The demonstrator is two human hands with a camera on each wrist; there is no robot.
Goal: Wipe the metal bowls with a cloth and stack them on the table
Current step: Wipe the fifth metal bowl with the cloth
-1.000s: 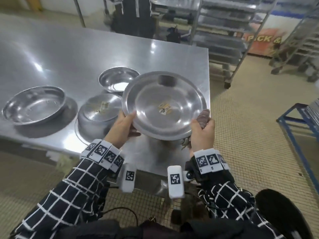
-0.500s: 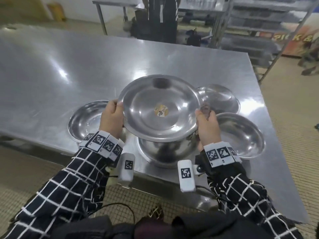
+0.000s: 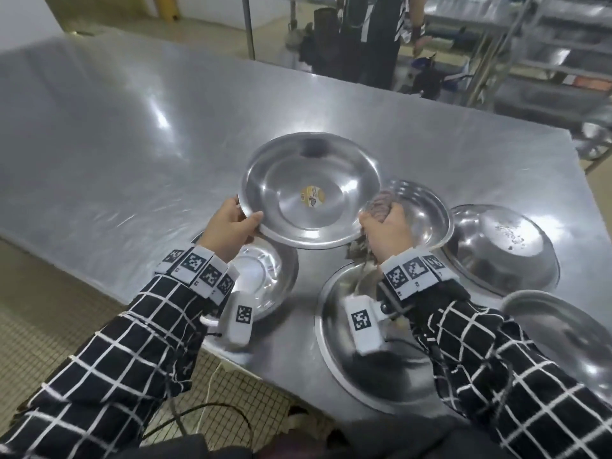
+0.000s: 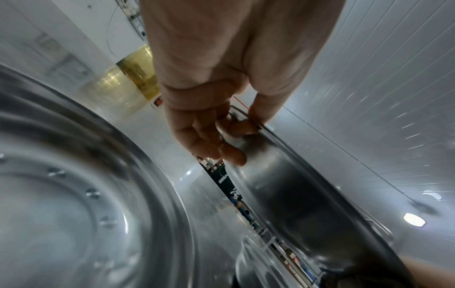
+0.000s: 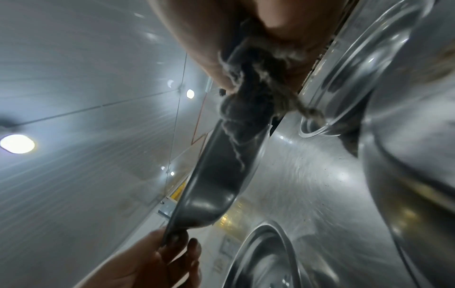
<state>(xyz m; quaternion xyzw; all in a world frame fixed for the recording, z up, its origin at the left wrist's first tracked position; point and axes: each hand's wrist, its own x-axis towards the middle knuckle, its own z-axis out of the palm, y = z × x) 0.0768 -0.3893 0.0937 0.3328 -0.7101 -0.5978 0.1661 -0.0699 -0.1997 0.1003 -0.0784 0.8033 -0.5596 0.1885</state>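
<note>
I hold a wide shallow metal bowl (image 3: 311, 190), with a sticker in its middle, above the steel table (image 3: 132, 127). My left hand (image 3: 245, 223) grips its left rim, thumb on top; the left wrist view shows the fingers (image 4: 229, 154) curled under the bowl's underside (image 4: 295, 194). My right hand (image 3: 381, 223) grips a bunched brownish cloth (image 3: 379, 207) against the bowl's right rim. In the right wrist view the frayed cloth (image 5: 251, 101) lies on the bowl's edge (image 5: 216, 185), with the left hand (image 5: 152, 263) at the far rim.
Several other metal bowls lie on the table: one under my left wrist (image 3: 265, 279), one at the front edge (image 3: 337, 352), one behind my right hand (image 3: 424, 213), an upturned one at the right (image 3: 500, 246). A person (image 3: 371, 34) stands beyond the table, beside racks (image 3: 530, 61).
Both hands have carried the bowl further over the table, off the bowl it hung above, and levelled it. The view has swung left. The cloth stays in my right hand.
</note>
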